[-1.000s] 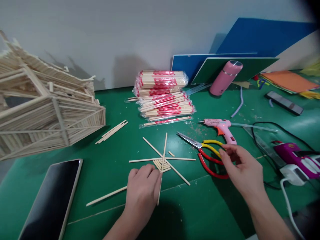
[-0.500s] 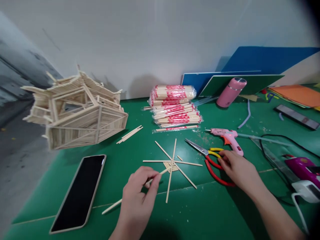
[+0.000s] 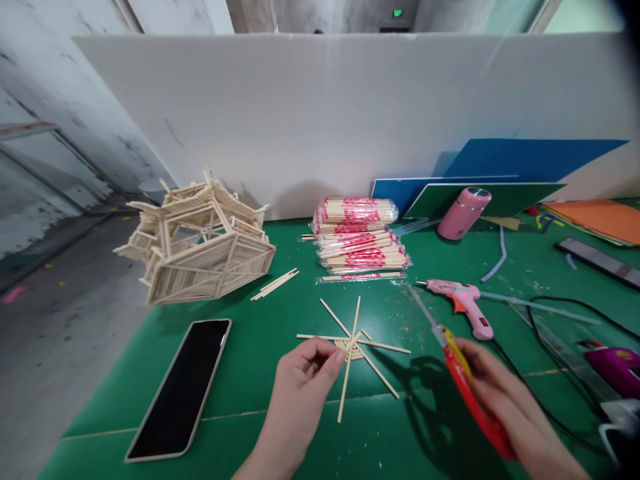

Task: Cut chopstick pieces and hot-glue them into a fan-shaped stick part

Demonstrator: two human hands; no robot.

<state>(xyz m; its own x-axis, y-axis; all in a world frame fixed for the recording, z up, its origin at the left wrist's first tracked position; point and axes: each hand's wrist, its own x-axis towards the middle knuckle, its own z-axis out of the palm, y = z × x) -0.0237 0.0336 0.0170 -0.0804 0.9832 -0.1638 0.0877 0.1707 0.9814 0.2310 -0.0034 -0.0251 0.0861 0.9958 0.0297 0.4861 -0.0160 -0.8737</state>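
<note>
My left hand [image 3: 306, 383] pinches a thin wooden stick [image 3: 355, 339] between thumb and fingers. Its tip reaches over the middle of a star of crossed sticks [image 3: 383, 377], which has several short pieces laid side by side near its centre; the rest of the held stick is hidden by the hand. To the right, my right hand [image 3: 500, 390] grips scissors [image 3: 456, 357] with red and yellow handles, raised off the table and blurred, blades pointing up and left. A short offcut [image 3: 367, 335] lies beside the star.
A pink glue gun [image 3: 463, 303] lies behind the scissors, its cord trailing right. Plastic-wrapped stick bundles [image 3: 357, 240] and a pink bottle [image 3: 464, 213] stand farther back. On the left are a stick-built model [image 3: 200, 247], loose sticks [image 3: 274, 285] and a phone [image 3: 179, 390].
My right hand has lifted the scissors off the table and tilted them upright. The left hand has come closer to the star's centre with its stick. The view has tipped up.
</note>
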